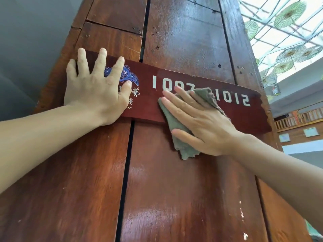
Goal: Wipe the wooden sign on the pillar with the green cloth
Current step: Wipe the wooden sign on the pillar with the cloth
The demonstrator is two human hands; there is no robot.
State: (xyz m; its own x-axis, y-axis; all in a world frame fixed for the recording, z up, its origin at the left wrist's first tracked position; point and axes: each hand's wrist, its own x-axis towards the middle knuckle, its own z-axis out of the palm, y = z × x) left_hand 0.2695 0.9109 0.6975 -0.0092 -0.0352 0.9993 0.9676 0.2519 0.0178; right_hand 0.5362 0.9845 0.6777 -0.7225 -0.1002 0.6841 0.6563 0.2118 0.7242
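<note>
A dark red wooden sign (pixel 244 116) with white numbers and a blue bird emblem is fixed across a tall pillar (pixel 174 189) of brown planks. My left hand (pixel 96 91) lies flat with spread fingers on the sign's left end, covering part of the emblem. My right hand (pixel 199 124) presses the grey-green cloth (pixel 176 137) flat against the middle of the sign, hiding some of the numbers. The cloth's lower edge hangs below the sign onto the pillar.
A grey wall (pixel 31 49) stands left of the pillar. To the upper right, green paper umbrellas (pixel 290 14) hang under a bright glass roof. A wooden balcony railing (pixel 300 119) shows behind at the right.
</note>
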